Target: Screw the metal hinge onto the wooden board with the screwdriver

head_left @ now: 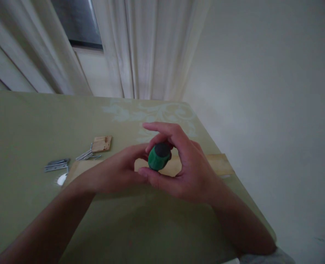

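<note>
A screwdriver (159,157) with a green handle and black end cap points away from me, so its shaft and tip are out of sight. Around the handle curl the fingers and thumb of my right hand (188,170), the index finger reaching out past it. My left hand (121,168) comes in from the left with its fingertips drawn together behind the handle; whatever they pinch is hidden. Beneath both hands lies a long pale wooden board (215,164), flat on the table.
Several metal hinges or brackets (56,165) lie on the green table (19,135) at left. Screws (87,154) lie near a small wooden square (102,143). A white round spot (62,179) shows by the board's left end. Curtains (151,47) and a wall (274,91) bound the table.
</note>
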A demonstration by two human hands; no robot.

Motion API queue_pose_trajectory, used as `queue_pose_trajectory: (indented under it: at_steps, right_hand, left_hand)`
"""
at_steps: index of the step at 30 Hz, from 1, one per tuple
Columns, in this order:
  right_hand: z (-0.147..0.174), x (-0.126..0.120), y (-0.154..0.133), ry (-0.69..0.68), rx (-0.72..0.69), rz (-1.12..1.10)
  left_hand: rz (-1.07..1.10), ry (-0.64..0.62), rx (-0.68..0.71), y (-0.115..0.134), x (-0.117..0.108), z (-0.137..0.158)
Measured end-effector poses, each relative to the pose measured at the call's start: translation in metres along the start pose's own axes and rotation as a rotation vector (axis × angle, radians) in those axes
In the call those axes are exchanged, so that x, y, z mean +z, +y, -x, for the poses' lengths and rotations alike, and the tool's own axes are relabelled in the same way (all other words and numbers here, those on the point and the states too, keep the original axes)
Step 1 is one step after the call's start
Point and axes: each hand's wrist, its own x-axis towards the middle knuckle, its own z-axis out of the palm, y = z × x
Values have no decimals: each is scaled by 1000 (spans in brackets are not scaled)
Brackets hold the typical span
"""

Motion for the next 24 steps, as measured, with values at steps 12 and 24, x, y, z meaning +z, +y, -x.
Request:
queue_pose_trajectory:
  at_steps: [12, 24]
  right_hand:
    - [0, 0, -3, -13, -13, 11]
    - [0, 0, -2, -4, -3, 49]
  left_hand:
    - [-78, -14, -2, 2, -7, 8]
    - [-109, 30, -12, 1, -7, 1]
